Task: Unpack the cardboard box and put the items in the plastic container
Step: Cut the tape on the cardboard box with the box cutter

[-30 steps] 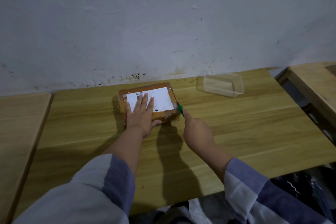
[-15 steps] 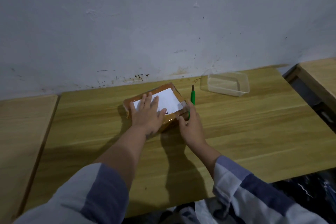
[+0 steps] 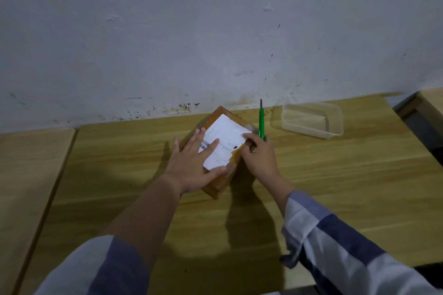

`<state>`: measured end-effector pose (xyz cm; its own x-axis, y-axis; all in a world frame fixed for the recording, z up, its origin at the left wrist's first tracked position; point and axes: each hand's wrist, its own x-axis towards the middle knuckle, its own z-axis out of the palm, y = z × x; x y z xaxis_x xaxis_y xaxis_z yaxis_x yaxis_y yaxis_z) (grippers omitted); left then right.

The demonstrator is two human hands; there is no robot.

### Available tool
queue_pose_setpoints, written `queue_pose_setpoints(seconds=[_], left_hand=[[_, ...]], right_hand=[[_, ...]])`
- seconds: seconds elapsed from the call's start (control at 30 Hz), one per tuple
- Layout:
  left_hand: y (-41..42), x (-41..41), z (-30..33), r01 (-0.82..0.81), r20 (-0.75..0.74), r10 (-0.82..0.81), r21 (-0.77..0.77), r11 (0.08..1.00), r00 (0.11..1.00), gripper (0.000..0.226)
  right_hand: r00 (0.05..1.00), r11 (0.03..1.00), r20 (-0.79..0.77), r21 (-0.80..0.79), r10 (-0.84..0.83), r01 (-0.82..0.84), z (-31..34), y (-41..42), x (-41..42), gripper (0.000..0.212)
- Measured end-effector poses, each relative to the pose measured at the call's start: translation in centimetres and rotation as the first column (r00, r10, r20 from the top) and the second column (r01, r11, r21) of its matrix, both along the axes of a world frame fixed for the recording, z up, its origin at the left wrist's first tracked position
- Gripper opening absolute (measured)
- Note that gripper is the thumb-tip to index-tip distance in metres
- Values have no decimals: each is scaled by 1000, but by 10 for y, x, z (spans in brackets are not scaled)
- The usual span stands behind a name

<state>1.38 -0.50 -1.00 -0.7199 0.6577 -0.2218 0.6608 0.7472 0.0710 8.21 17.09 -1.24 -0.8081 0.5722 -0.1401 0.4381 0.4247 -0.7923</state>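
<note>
Taped cardboard box (image 3: 221,151) sits mid-table (image 3: 335,187), turned diagonal, white label (image 3: 224,137) on top. Left hand (image 3: 193,165) spread flat on it. Right hand (image 3: 260,157) grips green cutter (image 3: 261,124), blade up, thumb on label. Clear rectangular container (image 3: 311,122) near right, by scuffed wall (image 3: 215,31).

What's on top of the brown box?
A white label covers the top of the cardboard box. The left hand lies flat on it, and the right hand, holding a green cutter, touches its edge. What is inside cannot be seen; the box is closed.

One cardboard box (image 3: 221,151), one plastic container (image 3: 311,122), one green cutter (image 3: 261,124), two hands (image 3: 191,165).
</note>
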Motion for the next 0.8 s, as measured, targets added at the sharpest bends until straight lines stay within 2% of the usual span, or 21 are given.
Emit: queue_pose_setpoints(seconds=[0.13, 0.2, 0.27, 0.37, 0.43, 0.6, 0.8], left_hand=[[3, 0, 0, 82, 8, -82, -26, 996, 997, 101], [5, 2, -3, 85, 5, -85, -21, 996, 996, 106], [8, 6, -5, 64, 0, -64, 1, 998, 998, 109], [15, 13, -4, 18, 10, -18, 35, 999, 1000, 110], [21, 20, -4, -14, -7, 14, 40, 999, 1000, 110], [44, 44, -5, -87, -66, 87, 0, 996, 994, 112], [72, 68, -1, -108, -50, 106, -41, 993, 993, 98]], right_hand=[[999, 986, -5, -158, 48, -48, 4, 34, -11, 27], [997, 981, -23, -174, 78, -80, 7, 42, -12, 29], [995, 980, -57, -175, 88, -97, 8, 46, -9, 40], [997, 975, -70, -218, 14, -28, 3, 48, 0, 56], [997, 973, -60, -228, -47, 32, -1, 48, 8, 57], [997, 994, 9, -80, -73, 74, 14, 41, 33, 54], [992, 993, 126, 118, 3, -18, 29, 21, 56, 53]])
